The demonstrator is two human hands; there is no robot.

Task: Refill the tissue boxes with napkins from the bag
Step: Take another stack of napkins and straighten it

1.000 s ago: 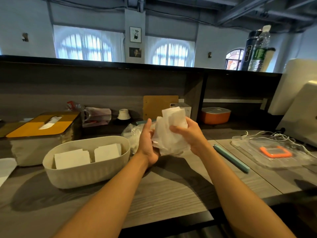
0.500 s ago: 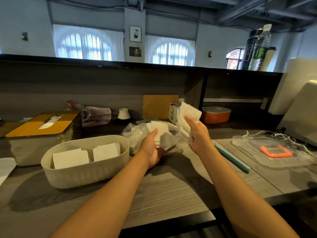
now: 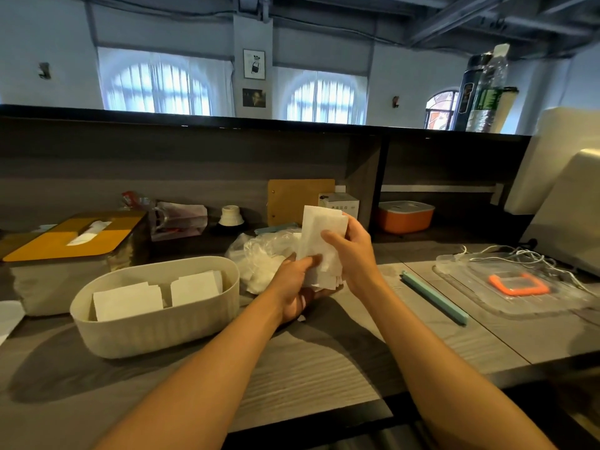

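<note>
A stack of white napkins [image 3: 319, 235] stands upright above the desk, held by both hands. My right hand [image 3: 352, 254] grips its upper right side, and my left hand [image 3: 293, 287] holds its lower end from below. Just behind my left hand lies the crumpled clear plastic bag [image 3: 259, 254] with more napkins inside. An open cream tissue box [image 3: 156, 323] sits to the left with two napkin stacks [image 3: 156, 295] in it. A second tissue box with a yellow lid [image 3: 74, 238] stands at the far left, a tissue poking from its slot.
A teal stick [image 3: 433, 297] lies right of my hands. A clear plastic tray [image 3: 506, 287] with an orange ring and white cables sits at the right. An orange container [image 3: 406, 217], a small white box [image 3: 339, 203] and a brown board [image 3: 298, 199] stand at the back.
My right hand lifted a napkin stack out of the bag, and my left hand left the bag and took hold of the stack's lower end. The bag now lies on the desk.
</note>
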